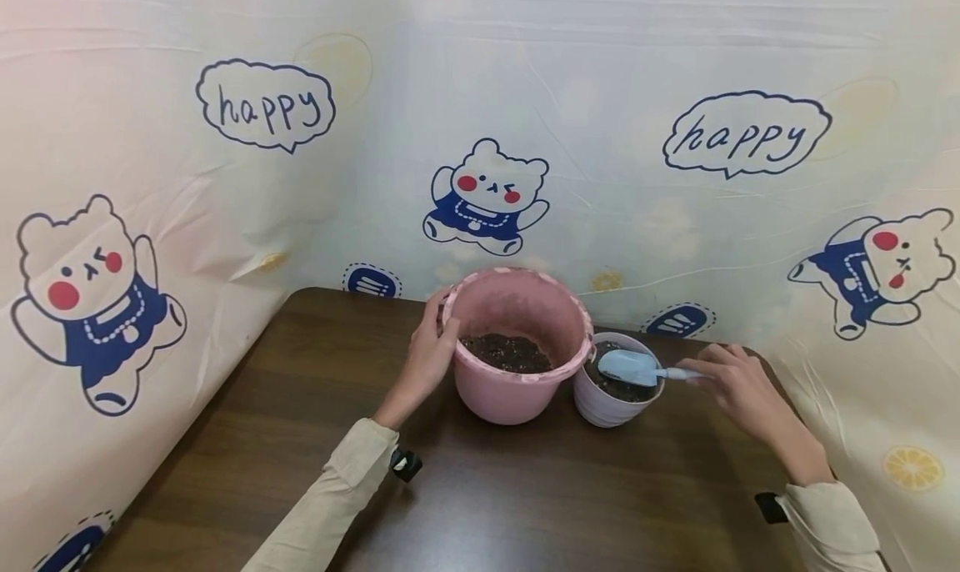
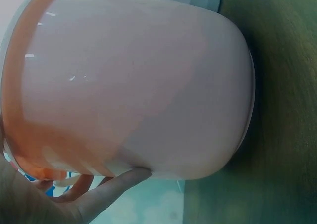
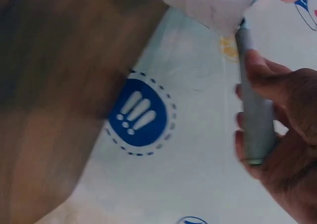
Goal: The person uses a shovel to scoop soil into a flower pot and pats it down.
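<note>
A pink bucket (image 1: 502,397) with dark soil (image 1: 510,353) in its bottom stands on the table. My left hand (image 1: 432,351) grips its left side at the rim; in the left wrist view the fingers (image 2: 111,192) lie against the bucket's wall (image 2: 133,85). Just right of it stands a smaller white flowerpot (image 1: 611,409), also holding dark soil. My right hand (image 1: 738,384) holds a light blue trowel (image 1: 630,367) by its handle, the blade over the flowerpot's soil. The right wrist view has the fingers curled round the trowel's grey-looking handle (image 3: 255,110).
The brown wooden table (image 1: 480,489) ends just behind the bucket and flowerpot. Around it hangs a pale cloth (image 1: 600,47) printed with bears and speech bubbles, close behind both containers and on both sides.
</note>
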The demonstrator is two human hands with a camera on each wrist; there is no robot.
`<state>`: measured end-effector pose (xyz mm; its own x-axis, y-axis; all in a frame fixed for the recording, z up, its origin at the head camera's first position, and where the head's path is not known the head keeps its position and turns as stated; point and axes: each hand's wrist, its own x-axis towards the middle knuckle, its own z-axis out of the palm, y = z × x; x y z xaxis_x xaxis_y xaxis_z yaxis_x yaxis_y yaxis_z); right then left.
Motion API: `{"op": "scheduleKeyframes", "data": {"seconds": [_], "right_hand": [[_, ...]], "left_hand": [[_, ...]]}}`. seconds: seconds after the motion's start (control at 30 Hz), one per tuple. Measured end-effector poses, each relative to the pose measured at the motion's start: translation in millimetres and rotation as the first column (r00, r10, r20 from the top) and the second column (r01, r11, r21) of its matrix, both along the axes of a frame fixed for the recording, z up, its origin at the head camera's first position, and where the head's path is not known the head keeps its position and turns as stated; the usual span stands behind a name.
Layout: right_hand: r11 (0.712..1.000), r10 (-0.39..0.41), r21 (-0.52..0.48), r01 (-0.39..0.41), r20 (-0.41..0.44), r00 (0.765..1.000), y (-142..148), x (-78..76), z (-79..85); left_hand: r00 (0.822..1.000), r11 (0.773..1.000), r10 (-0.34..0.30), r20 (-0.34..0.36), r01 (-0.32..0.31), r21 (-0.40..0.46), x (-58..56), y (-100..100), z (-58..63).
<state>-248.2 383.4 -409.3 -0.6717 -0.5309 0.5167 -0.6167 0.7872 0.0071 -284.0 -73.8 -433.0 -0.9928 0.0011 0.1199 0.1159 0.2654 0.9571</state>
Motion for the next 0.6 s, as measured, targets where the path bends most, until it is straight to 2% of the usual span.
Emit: {"op": "scheduleKeyframes", "data": {"seconds": [0.17, 0.3, 0.4, 0.47, 0.6], "right_hand": [[0.997, -0.038, 0.070, 0.033, 0.076, 0.996, -6, 3.8, 16.8], [0.996, -0.021, 0.087, 0.015, 0.075, 0.997, -9, 3.6, 29.4], [0.998, -0.037, 0.049, 0.035, 0.036, 0.999, -11, 3.0, 29.1], [0.997, -0.074, 0.028, 0.073, 0.034, 0.997, -13, 3.0, 24.3], [0.975, -0.217, 0.065, 0.211, 0.118, 0.969, -26, 9.0, 14.2]], "left_hand": [[1.000, 1.000, 0.011, 0.001, -0.011, 0.002, 0.7, -1, 1.4], [1.000, 1.000, 0.018, -0.006, -0.018, 0.005, 0.7, -1, 1.6], [1.000, 1.000, 0.010, -0.010, -0.010, 0.003, 0.0, 0, 0.3], [1.000, 1.000, 0.004, -0.007, -0.004, 0.004, 0.0, 0, -0.6], [1.000, 1.000, -0.004, 0.003, 0.004, 0.004, 0.1, -1, -1.0]]}}
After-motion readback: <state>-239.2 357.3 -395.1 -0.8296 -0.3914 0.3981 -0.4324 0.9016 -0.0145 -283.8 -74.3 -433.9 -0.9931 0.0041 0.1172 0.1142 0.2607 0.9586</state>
